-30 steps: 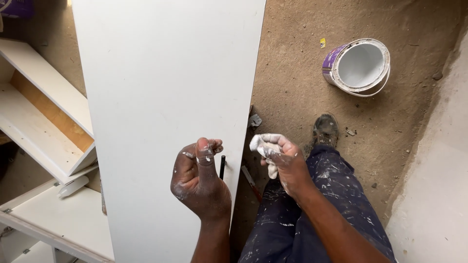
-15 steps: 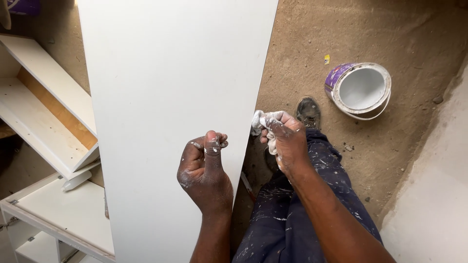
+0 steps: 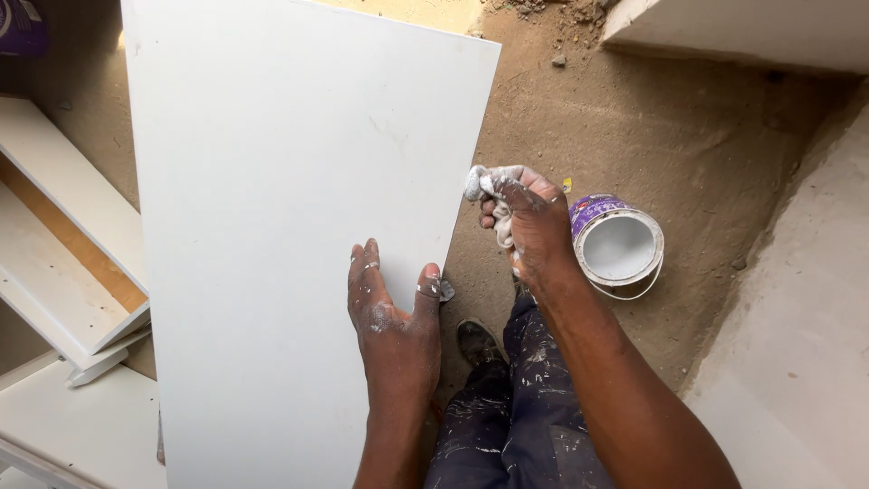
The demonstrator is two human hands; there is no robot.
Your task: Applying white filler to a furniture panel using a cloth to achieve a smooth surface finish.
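While the big white panel (image 3: 272, 226) leans over the dirt floor (image 3: 688, 145), the notes run from largest thing to smallest.

Panel: flat, painted white, propped at a slant; could slip sideways, I judge, since only one palm steadies it near its right edge.
Stacked boards (image 3: 63, 244): white with a bare wood strip, lying to the left of the panel; a sliding panel might knock them.
Left hand (image 3: 391, 317): fingers spread flat and wide on the panel face, holding nothing; paint-flecked, so it may smudge the surface.
Right hand (image 3: 529, 226): fingers closed around a white rag (image 3: 484, 195), just beside the panel's right edge.
Paint can (image 3: 617, 246): round, open, purple label band, white inside, near the right wrist; an elbow or knee could tip it.
Corner package (image 3: 20, 27): purple, top left, mostly cut off.
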